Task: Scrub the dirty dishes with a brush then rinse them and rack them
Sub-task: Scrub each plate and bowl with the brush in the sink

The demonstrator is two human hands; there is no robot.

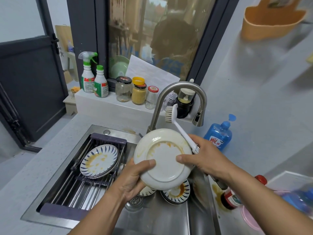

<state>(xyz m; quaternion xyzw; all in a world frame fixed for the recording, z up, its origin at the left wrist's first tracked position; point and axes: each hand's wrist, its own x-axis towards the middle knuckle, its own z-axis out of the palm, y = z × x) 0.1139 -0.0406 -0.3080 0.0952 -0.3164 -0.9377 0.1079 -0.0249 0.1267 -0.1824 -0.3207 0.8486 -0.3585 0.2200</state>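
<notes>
Above the sink I hold a white plate [162,156] with its underside toward me, orange smears near its foot ring. My left hand [135,180] grips its lower left rim. My right hand [201,156] has its thumb on the plate's right side and also holds a white dish brush [176,122], bristles pointing up by the faucet. Blue-patterned dirty plates [100,160] lie stacked on the rack [71,189] across the sink's left half. More stained patterned plates [177,194] sit in the sink basin beneath the white plate.
A curved steel faucet [179,89] rises behind the plate. Jars [123,90] and spray bottles [88,73] line the ledge. A blue soap bottle [218,134] stands at right; a red-capped bottle [232,197] lies on the counter by an orange stain. The sink drain [135,200] is visible.
</notes>
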